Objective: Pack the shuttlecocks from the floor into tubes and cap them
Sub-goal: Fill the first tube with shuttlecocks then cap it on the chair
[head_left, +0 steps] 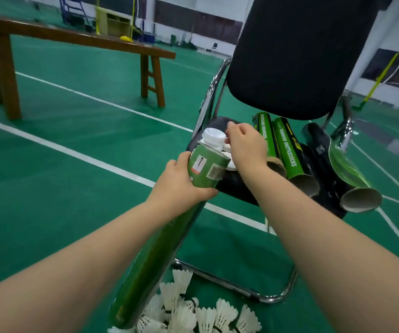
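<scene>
My left hand (180, 182) grips a long green tube (150, 255) near its upper end; the tube slants down to the floor beside a pile of several white shuttlecocks (193, 311). My right hand (246, 145) reaches over the chair seat and pinches at a stack of white plastic caps (212, 138) lying there. Whether a cap is lifted free I cannot tell. Three more green tubes (287, 152) lie open-ended on the seat to the right of my right hand.
The black chair (296, 56) with a chrome frame stands right in front of me, its backrest high in view. A black bag (323, 162) lies under the tubes. A wooden bench (78, 42) stands at the back left on the green court floor.
</scene>
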`<state>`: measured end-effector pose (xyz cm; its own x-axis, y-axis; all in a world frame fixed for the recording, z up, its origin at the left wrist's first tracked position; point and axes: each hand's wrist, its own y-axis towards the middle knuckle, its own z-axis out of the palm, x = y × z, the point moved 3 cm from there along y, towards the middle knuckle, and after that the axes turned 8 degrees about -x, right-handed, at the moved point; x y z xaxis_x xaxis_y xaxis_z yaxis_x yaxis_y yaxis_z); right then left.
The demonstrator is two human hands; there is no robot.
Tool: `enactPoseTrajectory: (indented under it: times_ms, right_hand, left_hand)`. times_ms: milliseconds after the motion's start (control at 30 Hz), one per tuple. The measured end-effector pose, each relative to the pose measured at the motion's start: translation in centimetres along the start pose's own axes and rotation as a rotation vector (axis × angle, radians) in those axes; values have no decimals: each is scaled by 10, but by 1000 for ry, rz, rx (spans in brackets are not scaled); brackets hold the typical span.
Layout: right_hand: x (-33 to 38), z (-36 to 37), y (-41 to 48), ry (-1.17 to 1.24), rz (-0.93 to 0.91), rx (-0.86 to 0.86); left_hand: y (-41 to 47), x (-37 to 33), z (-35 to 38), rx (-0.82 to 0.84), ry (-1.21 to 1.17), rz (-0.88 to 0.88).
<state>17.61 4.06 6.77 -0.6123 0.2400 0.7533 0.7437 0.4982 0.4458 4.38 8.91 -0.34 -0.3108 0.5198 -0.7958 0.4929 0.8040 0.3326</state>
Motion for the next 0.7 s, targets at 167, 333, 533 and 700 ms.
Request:
enactPoseTrajectory:
  times_ms: [167, 333, 533, 700]
  right_hand:
    - [-28, 46, 42, -321, 63, 174]
    - [-30, 73, 62, -488, 111, 196]
    - [-35, 96, 75, -550, 107, 233]
    - [-37, 99, 76, -600, 117, 182]
  left_hand:
    - [7, 39, -10, -31, 49, -71]
    - [12, 62, -16, -22, 100, -103]
    - [18, 64, -12, -22, 60, -109]
    - [20, 61, -11, -32, 34, -111]
